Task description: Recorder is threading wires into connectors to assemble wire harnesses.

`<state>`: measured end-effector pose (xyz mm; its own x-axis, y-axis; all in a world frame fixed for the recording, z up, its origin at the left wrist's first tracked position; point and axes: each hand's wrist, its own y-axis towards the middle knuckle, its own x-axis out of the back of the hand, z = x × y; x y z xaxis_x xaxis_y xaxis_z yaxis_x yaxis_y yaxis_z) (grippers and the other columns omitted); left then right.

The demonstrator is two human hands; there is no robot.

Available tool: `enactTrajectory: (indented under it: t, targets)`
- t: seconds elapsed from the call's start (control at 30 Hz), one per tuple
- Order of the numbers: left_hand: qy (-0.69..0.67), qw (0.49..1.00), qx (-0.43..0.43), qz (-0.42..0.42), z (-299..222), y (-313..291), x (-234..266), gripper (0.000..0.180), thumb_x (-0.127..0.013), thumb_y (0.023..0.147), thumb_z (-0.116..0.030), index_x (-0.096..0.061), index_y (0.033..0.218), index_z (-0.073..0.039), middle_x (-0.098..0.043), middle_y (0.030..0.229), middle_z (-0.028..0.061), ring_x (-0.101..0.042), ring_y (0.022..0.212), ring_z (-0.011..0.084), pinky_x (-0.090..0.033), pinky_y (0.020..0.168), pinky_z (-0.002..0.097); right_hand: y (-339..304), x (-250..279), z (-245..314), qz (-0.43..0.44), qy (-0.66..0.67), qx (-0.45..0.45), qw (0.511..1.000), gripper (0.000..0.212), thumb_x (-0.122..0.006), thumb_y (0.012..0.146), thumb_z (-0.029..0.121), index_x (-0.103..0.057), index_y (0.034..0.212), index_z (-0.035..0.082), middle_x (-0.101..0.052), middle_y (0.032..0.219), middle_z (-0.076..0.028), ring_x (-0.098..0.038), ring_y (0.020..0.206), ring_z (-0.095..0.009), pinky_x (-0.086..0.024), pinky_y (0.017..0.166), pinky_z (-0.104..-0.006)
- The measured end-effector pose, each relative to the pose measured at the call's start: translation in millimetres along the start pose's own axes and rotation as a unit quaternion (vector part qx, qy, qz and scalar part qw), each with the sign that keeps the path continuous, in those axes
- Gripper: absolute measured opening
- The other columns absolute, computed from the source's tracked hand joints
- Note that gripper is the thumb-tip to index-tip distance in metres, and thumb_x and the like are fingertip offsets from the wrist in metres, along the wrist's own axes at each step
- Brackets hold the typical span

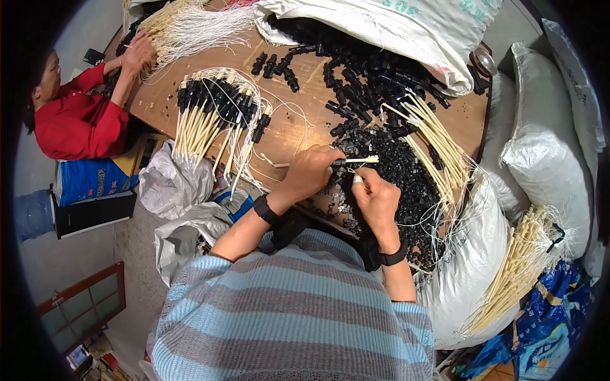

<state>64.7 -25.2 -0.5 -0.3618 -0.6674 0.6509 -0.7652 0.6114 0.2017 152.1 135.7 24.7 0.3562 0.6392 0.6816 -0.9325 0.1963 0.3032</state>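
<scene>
My left hand [310, 170] is closed around a small black plastic fitting [339, 162] above the near part of the table. A short cream-coloured tube [363, 160] sticks out of the fitting to the right. Just below it, my right hand [379, 198] is closed in a pinch, thumb against fingers, at a thin white cord [350, 170] by the fitting. White covers the tip of the right thumb. Beneath and beside both hands spreads a pile of small black plastic pieces [400, 171].
Finished-looking bundled cream sticks with black fittings [219, 105] lie left. Loose black connectors [349, 89] spill from a white sack [381, 25]. More cream sticks [438, 143] lie right. A co-worker in red [82, 120] handles white cords [203, 32] at far left. Full sacks [553, 120] stand right.
</scene>
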Motion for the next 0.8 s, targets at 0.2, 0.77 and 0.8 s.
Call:
enactTrajectory:
  t: [0.2,0.77,0.8]
  targets:
    - [-0.015,0.999,-0.001,0.032,-5.2,1.1,2.0,0.037,-0.055,0.068,0.007,-0.062,0.103,-0.004,-0.064,0.094,0.0163,-0.060,0.093,0.0369,-0.046,0.081,0.0445,0.0,-3.1,-5.1,-0.005,0.017,-0.012,1.000,0.011,-0.065,0.078,0.004,-0.069,0.088,0.006,-0.053,0.053,-0.008,-0.055,0.046,-0.016,-0.044,0.047,-0.0293]
    - [-0.111,0.983,0.011,0.146,-8.4,1.3,-1.3,0.045,-0.057,0.070,0.005,-0.057,0.112,-0.007,-0.065,0.090,0.0138,-0.062,0.089,0.0351,-0.048,0.077,0.0428,-4.3,-0.3,-7.8,0.095,0.088,0.036,0.991,0.013,-0.060,0.085,0.004,-0.063,0.098,0.003,-0.061,0.070,-0.014,-0.059,0.055,-0.031,-0.046,0.053,-0.0359]
    - [-0.158,0.977,0.041,0.135,-10.5,2.0,0.5,0.040,-0.060,0.070,0.005,-0.060,0.108,-0.007,-0.065,0.088,0.0123,-0.063,0.088,0.0316,-0.048,0.077,0.0393,-3.8,0.7,-6.9,0.096,0.065,0.034,0.993,0.012,-0.060,0.085,0.005,-0.062,0.097,0.004,-0.061,0.071,-0.015,-0.060,0.057,-0.033,-0.046,0.053,-0.0368]
